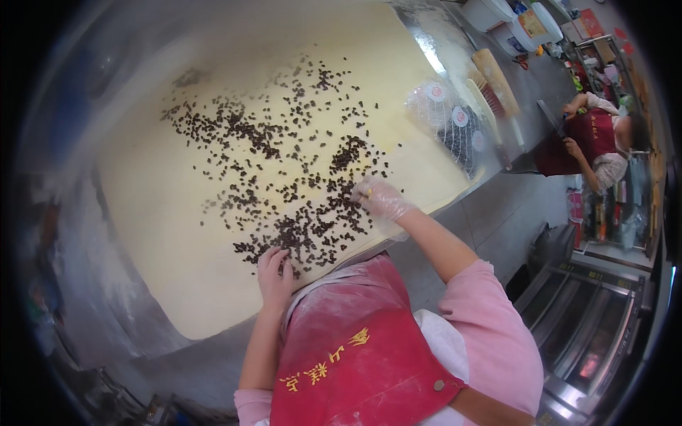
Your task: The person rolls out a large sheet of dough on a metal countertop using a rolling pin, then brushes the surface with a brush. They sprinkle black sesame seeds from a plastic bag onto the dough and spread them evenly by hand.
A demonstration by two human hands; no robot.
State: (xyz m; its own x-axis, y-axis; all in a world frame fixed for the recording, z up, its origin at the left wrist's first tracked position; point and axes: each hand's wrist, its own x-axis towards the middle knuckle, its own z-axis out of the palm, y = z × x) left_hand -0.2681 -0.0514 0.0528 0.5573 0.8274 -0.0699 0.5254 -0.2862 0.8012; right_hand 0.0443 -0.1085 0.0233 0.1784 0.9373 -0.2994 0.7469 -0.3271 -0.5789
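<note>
A broad sheet of pale yellow dough (176,277) covers the worktable in front of me. Small dark pieces (290,231) that look like raisins or beans are strewn over its middle, with denser clumps near me. My left hand (276,276), bare, rests on the near clump by the dough's front edge, fingers a little apart. My right hand (382,198) wears a clear plastic glove and touches the pieces farther right. Its bent fingertips are partly hidden, so whether they pinch any is unclear.
Right of the pieces lies a clear plastic bag (450,128) with dark contents. Beyond it are a bench brush (487,98), a wooden rolling pin (495,80) and white tubs (525,32). Another person (597,133) stands at right holding a long blade (551,118). Metal equipment (581,319) stands lower right.
</note>
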